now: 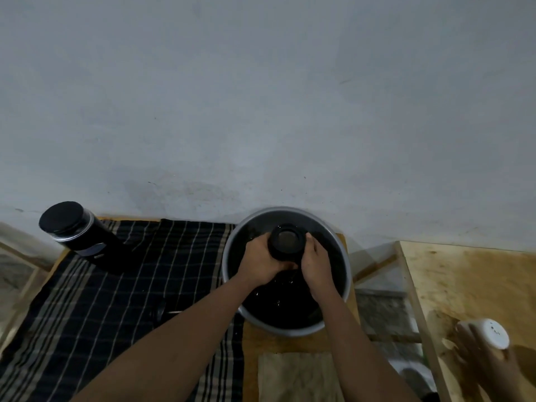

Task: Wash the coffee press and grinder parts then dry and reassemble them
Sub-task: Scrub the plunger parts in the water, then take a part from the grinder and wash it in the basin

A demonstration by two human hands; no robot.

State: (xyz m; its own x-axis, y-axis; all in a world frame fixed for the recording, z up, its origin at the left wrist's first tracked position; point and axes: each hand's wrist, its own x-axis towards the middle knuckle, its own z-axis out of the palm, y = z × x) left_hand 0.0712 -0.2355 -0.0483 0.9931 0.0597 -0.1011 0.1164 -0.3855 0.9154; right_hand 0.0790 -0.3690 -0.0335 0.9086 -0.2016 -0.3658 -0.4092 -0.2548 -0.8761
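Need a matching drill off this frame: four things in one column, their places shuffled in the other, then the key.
Things
1. black cylindrical part
2. metal basin
3. black-lidded canister
4. beige cloth

Places
A. stands on the checked cloth, far left
B. nearest the camera, in front of the basin
C. gripped by left hand and right hand, over the basin
D. right of the checked cloth, water inside

Pairs: 1-C, 2-D, 3-A, 4-B

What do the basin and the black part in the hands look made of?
The basin: probably metal, dull grey, judging by its thin smooth rim. The black part, gripped by left hand and right hand: matte black, plastic or coated metal; too dark to tell.
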